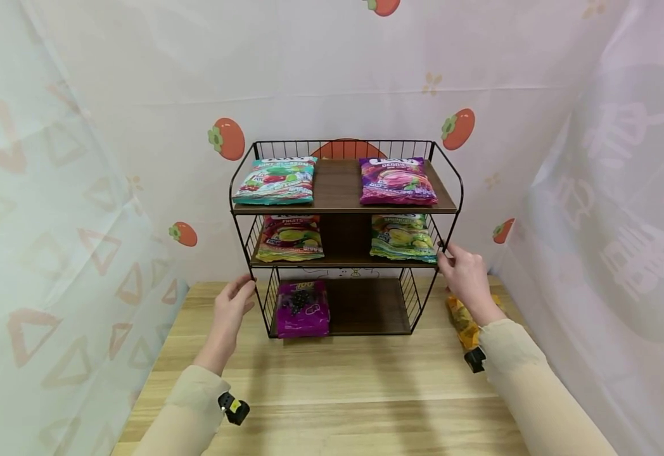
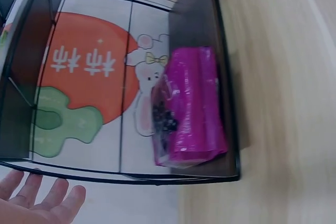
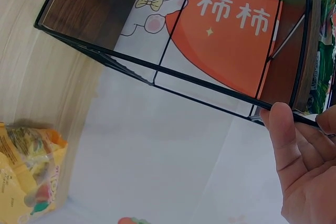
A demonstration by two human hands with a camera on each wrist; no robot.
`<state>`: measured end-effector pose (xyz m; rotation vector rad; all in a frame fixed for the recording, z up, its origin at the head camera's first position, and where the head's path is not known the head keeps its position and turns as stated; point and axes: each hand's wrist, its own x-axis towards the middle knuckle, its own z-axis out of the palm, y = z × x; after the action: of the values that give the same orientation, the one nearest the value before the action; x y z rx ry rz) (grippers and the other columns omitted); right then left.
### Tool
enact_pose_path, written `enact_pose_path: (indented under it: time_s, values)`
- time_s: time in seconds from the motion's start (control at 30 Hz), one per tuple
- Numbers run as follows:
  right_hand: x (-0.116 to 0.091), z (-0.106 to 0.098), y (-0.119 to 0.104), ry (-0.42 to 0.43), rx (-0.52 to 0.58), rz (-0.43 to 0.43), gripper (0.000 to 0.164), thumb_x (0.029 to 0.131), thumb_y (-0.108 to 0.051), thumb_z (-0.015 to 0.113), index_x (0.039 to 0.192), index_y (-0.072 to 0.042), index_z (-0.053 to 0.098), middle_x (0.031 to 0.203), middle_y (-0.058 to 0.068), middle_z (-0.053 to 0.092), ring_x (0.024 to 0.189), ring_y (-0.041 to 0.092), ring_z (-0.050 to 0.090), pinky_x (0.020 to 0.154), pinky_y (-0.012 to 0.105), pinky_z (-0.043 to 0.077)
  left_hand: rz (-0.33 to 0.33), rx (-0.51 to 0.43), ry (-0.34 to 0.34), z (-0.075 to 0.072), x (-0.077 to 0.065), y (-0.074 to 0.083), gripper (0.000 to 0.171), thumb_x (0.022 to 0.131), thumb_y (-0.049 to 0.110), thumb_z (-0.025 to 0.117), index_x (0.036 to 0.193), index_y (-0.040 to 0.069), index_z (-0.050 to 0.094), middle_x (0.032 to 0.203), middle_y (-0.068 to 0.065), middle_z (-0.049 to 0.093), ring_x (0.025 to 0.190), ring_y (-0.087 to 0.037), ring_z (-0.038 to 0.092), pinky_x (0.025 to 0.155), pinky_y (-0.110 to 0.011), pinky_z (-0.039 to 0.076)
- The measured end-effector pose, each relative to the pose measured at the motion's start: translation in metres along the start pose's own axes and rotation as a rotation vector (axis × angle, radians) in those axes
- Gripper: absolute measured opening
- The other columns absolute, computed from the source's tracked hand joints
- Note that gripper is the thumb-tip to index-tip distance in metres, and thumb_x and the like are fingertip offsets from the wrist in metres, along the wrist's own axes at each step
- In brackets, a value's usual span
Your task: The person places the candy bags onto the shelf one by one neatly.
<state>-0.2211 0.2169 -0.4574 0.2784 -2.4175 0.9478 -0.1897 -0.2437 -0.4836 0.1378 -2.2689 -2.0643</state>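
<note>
A three-tier black wire shelf rack (image 1: 343,266) with dark brown boards stands between both hands. My left hand (image 1: 234,307) is at its left front post, fingertips touching or very near the frame; the left wrist view shows relaxed fingers (image 2: 31,187) beside the wire. My right hand (image 1: 466,275) pinches the right front post at middle-board height, also seen with the bar between its fingers (image 3: 283,129). Candy bags sit on the rack: teal (image 1: 277,182) and purple (image 1: 397,182) on top, red-yellow (image 1: 291,239) and green (image 1: 403,239) in the middle, magenta (image 1: 303,310) at the bottom left.
An orange-yellow bag (image 1: 464,322) lies on the wooden table (image 1: 332,392) right of the rack, partly under the right forearm. White printed cloth (image 1: 343,63) hangs behind and along both sides, close to the rack.
</note>
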Motion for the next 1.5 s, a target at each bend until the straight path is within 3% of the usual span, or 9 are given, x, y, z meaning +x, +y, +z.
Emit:
enact_pose_path:
  time_s: [0.23,0.4,0.73,0.87,0.93,1.1,1.2,1.3,1.5]
  values:
    - [-0.001,0.001,0.001,-0.016,0.012,0.023,0.033,0.103,-0.006,0.054,0.132,0.008,0.063,0.099,0.035,0.070,0.037,0.021,0.061,0.037,0.023,0.049,0.044,0.014,-0.025,-0.001,0.002,0.017,0.076,0.107,0.055,0.042,0.161,0.004,0.025,0.163,-0.019,0.032,0.145,-0.037,0.039,0.117,-0.052,0.038]
    - [-0.001,0.001,0.001,-0.030,0.008,0.038,0.033,0.104,-0.007,0.053,0.132,0.008,0.062,0.100,0.035,0.070,0.038,0.023,0.062,0.038,0.025,0.050,0.058,0.026,-0.038,-0.002,0.005,0.026,0.078,0.107,0.059,0.031,0.160,0.002,0.027,0.163,-0.019,0.031,0.146,-0.042,0.037,0.117,-0.055,0.037]
    - [0.000,-0.001,0.000,-0.049,0.013,0.044,0.032,0.105,-0.008,0.053,0.132,0.006,0.063,0.101,0.034,0.070,0.039,0.021,0.062,0.042,0.030,0.054,0.083,0.174,-0.046,-0.003,0.014,0.049,0.080,0.106,0.060,0.037,0.163,0.007,0.019,0.167,-0.019,0.024,0.145,-0.041,0.039,0.117,-0.054,0.038]
    - [0.000,-0.005,0.000,-0.079,0.020,0.068,0.037,0.106,-0.012,0.054,0.137,0.007,0.059,0.106,0.034,0.070,0.049,0.026,0.069,0.058,0.046,0.061,0.099,0.238,-0.054,-0.002,0.018,0.059,0.082,0.105,0.060,0.040,0.164,0.007,0.017,0.165,-0.021,0.026,0.143,-0.043,0.042,0.113,-0.056,0.042]
    - [0.000,-0.007,0.001,-0.106,0.020,0.085,0.036,0.108,-0.018,0.053,0.132,0.006,0.063,0.104,0.031,0.072,0.057,0.028,0.072,0.064,0.050,0.062,0.101,0.268,-0.062,-0.001,0.020,0.063,0.083,0.105,0.059,0.041,0.164,0.006,0.017,0.164,-0.022,0.028,0.142,-0.043,0.043,0.110,-0.056,0.045]
    - [-0.002,-0.012,0.010,-0.221,0.042,0.123,0.046,0.110,-0.035,0.047,0.130,0.001,0.066,0.113,0.028,0.071,0.077,0.031,0.076,0.071,0.050,0.062,0.082,0.299,-0.059,0.000,0.025,0.069,0.078,0.106,0.055,0.040,0.163,0.005,0.021,0.161,-0.025,0.033,0.136,-0.048,0.048,0.100,-0.051,0.054]
    - [-0.006,-0.015,0.018,-0.280,0.065,0.145,0.055,0.110,-0.042,0.042,0.141,0.001,0.058,0.124,0.029,0.068,0.087,0.034,0.076,0.078,0.053,0.061,0.062,0.283,-0.058,0.000,0.027,0.070,0.070,0.109,0.048,0.040,0.163,0.008,0.023,0.161,-0.026,0.033,0.133,-0.052,0.048,0.095,-0.052,0.056]
    - [-0.010,-0.017,0.028,-0.307,0.074,0.169,0.059,0.110,-0.045,0.039,0.144,0.001,0.056,0.124,0.028,0.068,0.094,0.037,0.075,0.083,0.055,0.060,0.051,0.289,-0.060,0.000,0.030,0.071,0.063,0.110,0.041,0.040,0.164,0.013,0.022,0.161,-0.026,0.032,0.133,-0.053,0.049,0.091,-0.053,0.058]
    - [-0.019,-0.024,0.053,-0.372,0.033,0.236,0.060,0.111,-0.045,0.038,0.148,0.001,0.050,0.132,0.028,0.064,0.111,0.043,0.068,0.095,0.059,0.054,0.082,0.391,-0.053,0.001,0.033,0.073,0.056,0.112,0.032,0.039,0.163,0.016,0.026,0.158,-0.030,0.036,0.121,-0.051,0.059,0.069,-0.040,0.064]
